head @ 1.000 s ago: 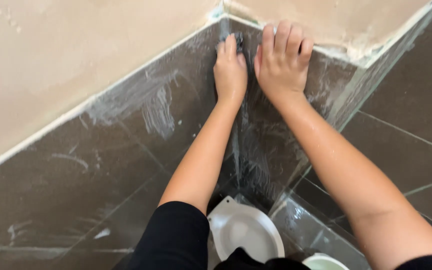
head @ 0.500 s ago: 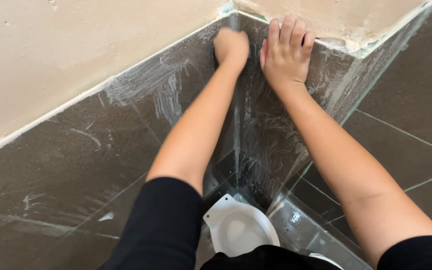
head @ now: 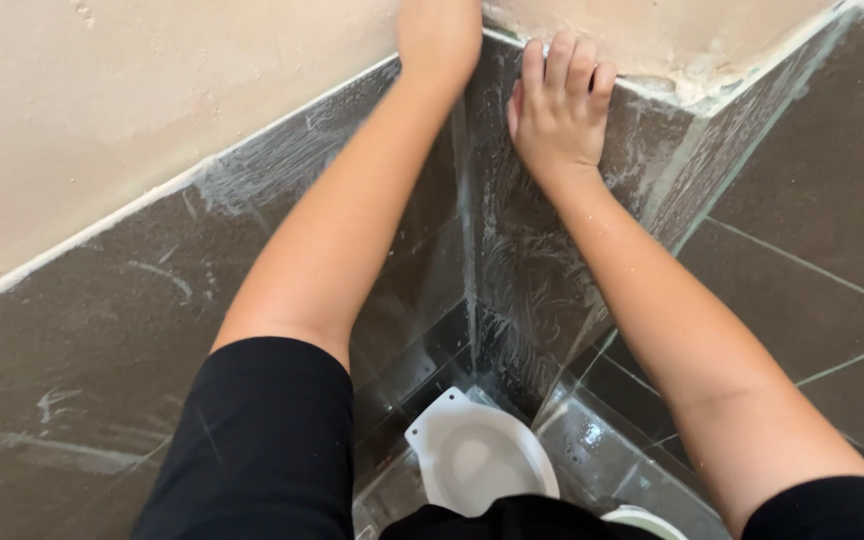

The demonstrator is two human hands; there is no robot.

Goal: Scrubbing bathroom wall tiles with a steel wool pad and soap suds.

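left hand (head: 439, 35) has slid up the tile corner (head: 467, 200) to the frame's top edge, its grip hidden; right hand (head: 555, 105) stays spread flat on tile, so scrubbing reaches the top.

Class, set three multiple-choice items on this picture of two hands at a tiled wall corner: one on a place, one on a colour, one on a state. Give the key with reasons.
1. Where does the right hand rest?
A on the floor
B flat on the dark tile near its top edge
C in the bowl

2. What colour is the bowl below?
A white
B red
C blue

3. How does the tile surface look?
A spotless
B cracked through
C smeared with whitish streaks

Key: B, the fingers lie spread against the tile; A, the bowl is white; C, pale smears cover the tile by the corner.
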